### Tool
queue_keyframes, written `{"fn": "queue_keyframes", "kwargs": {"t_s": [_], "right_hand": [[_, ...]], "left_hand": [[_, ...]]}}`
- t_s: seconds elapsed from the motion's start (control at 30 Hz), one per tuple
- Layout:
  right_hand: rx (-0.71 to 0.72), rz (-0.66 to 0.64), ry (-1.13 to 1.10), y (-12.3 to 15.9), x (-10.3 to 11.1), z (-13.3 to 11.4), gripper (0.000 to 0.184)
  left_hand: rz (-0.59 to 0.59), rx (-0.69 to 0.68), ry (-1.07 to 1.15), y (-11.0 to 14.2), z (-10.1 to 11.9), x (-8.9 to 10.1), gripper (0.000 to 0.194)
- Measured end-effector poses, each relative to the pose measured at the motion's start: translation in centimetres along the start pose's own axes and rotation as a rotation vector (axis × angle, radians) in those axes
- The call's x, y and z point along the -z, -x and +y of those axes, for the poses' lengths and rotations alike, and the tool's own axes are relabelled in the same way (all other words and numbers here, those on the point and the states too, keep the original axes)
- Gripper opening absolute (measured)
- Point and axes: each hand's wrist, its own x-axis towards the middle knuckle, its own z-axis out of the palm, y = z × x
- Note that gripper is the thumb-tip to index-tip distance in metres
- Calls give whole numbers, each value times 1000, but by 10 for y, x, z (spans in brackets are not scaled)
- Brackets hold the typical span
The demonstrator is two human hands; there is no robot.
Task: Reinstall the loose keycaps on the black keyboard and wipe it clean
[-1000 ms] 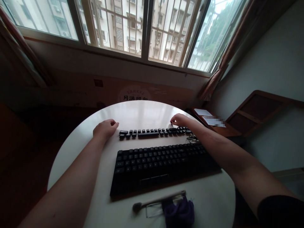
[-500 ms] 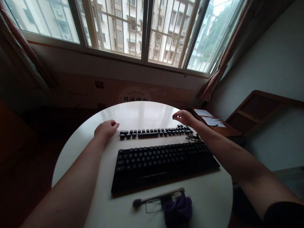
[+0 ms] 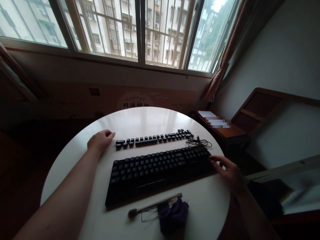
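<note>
The keyboard (image 3: pixel 160 173) lies on the desk (image 3: pixel 75 150), loose keys (image 3: pixel 146 142) lined up beyond it. Past its left end, the left hand's (image 3: pixel 98 141) grip is together, apparently empty. At its right end, I cannot tell whether the right hand's (image 3: pixel 226 171) grip clamps a key. The step seems to be handling single keys; next calls for careful fingertip alignment.

Beyond the worktop (image 3: pixel 200 200), the characters 月满颐和 (image 3: pixel 136 105) are printed on a brown panel (image 3: pixel 107 96); markings on the keyboard (image 3: pixel 157 163) cannot be read.
</note>
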Motion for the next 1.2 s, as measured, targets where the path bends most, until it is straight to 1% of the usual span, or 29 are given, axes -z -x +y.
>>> {"fn": "queue_keyframes", "kwargs": {"t_s": [0.07,0.17,0.27,0.43,0.63,0.8,0.93,1.03,1.2], "right_hand": [[59,-15,7,-3,-4,-5,25],[153,-46,2,-16,-9,-15,20],[208,-57,22,-23,-13,-21,16],[237,-62,41,-19,-18,-20,15],[250,-75,55,-22,-20,-14,16],[278,-88,68,-23,-22,-11,18],[304,-89,96,-23,-22,-10,21],[320,-91,160,-21,-20,-12,23],[357,-101,391,-11,-13,-15,29]], "left_hand": [[-6,7,-10,1,0,0,39],[-13,10,-25,0,1,1,39],[-11,16,-33,-1,1,0,37],[-7,27,-38,-3,-1,-2,37],[35,53,-8,-3,-4,-3,35],[32,81,-21,-3,-2,-3,36],[28,73,-20,-4,-3,-5,35],[31,65,-16,-4,-4,-6,35],[22,66,-24,-5,-4,-6,35]]}}
